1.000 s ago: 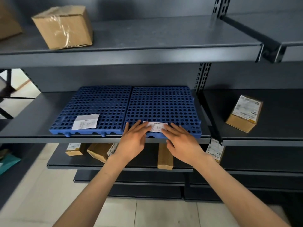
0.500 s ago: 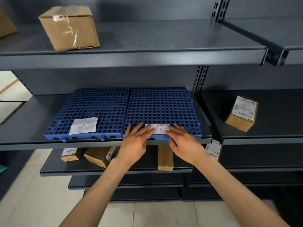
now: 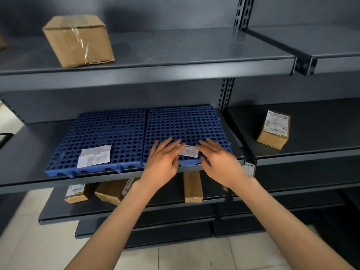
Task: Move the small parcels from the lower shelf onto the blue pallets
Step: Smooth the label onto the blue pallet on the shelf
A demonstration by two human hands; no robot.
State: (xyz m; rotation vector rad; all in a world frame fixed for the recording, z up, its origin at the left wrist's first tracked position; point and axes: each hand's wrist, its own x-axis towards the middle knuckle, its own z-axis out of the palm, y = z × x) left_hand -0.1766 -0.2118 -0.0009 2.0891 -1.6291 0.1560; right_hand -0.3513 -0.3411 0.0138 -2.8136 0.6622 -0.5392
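Observation:
Two blue perforated pallets lie side by side on the middle shelf: the left pallet (image 3: 105,133) carries a white paper label (image 3: 94,156), the right pallet (image 3: 185,125) a second label (image 3: 188,151). My left hand (image 3: 162,162) and my right hand (image 3: 219,162) rest flat at the right pallet's front edge, either side of that label, fingers spread, holding nothing. On the lower shelf (image 3: 136,213) sit small cardboard parcels: one at the left (image 3: 76,193), a tilted one (image 3: 113,191), and a narrow one (image 3: 192,187). My hands hide part of this shelf.
A taped cardboard box (image 3: 78,40) stands on the top shelf. A labelled small box (image 3: 273,129) sits on the right bay's middle shelf. A perforated upright post (image 3: 226,94) divides the bays. Pale tiled floor (image 3: 175,258) lies below.
The view has shifted, so the shelves sit lower and further right in frame. My hands stay at the right pallet's label, with fingers spread a little wider.

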